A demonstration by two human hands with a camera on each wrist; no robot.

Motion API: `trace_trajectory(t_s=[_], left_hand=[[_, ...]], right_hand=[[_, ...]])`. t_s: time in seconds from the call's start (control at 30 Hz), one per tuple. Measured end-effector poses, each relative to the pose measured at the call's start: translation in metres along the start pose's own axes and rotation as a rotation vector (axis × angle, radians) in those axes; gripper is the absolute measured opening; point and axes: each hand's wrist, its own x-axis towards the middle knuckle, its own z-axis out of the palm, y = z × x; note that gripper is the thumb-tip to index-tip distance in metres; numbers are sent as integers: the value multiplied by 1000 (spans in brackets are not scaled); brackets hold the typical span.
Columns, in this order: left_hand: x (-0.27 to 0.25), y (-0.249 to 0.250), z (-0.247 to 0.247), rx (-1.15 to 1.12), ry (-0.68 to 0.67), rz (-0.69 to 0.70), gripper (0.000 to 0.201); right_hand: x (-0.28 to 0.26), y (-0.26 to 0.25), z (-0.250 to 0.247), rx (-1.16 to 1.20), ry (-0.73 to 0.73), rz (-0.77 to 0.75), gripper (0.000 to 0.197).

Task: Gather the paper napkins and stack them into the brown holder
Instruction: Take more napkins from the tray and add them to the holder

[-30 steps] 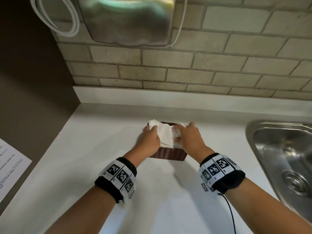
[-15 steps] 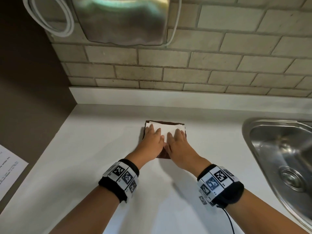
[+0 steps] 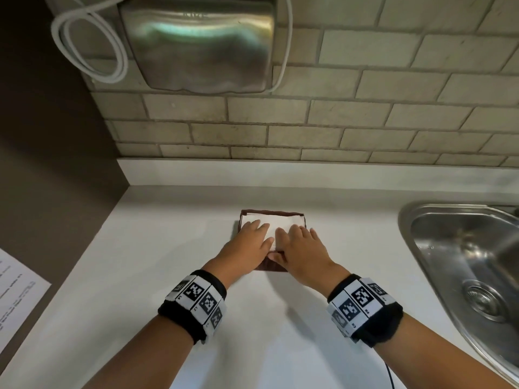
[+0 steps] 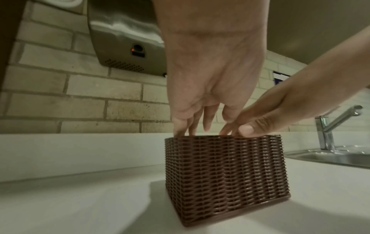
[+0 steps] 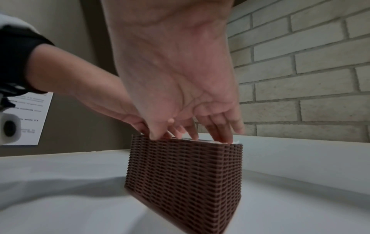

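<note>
White napkins [image 3: 271,223] in brown holder [image 4: 226,177], left hand [image 3: 247,242], right hand [image 3: 302,245] flat on top

Bare forearms here, each wrist wearing a black band [image 3: 193,306] wrapped in white square-code tags; a thin black cable [image 3: 389,377] trails toward six o'clock.

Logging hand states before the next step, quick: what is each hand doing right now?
Left hand: open, fingers flat on the napkins in the brown holder.
Right hand: open, pressing the napkins too.
</note>
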Motion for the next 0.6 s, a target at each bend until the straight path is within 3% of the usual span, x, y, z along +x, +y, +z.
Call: trace_trajectory(t_s=[0.2,0.6], left_hand=[[-9,-12,3,325,-59,11,56],[-4,-31,28,235,-33,6,62]], right_hand=[[-8,13,12,-126,55,16,51],[-14,13,17,-70,40,36,62]])
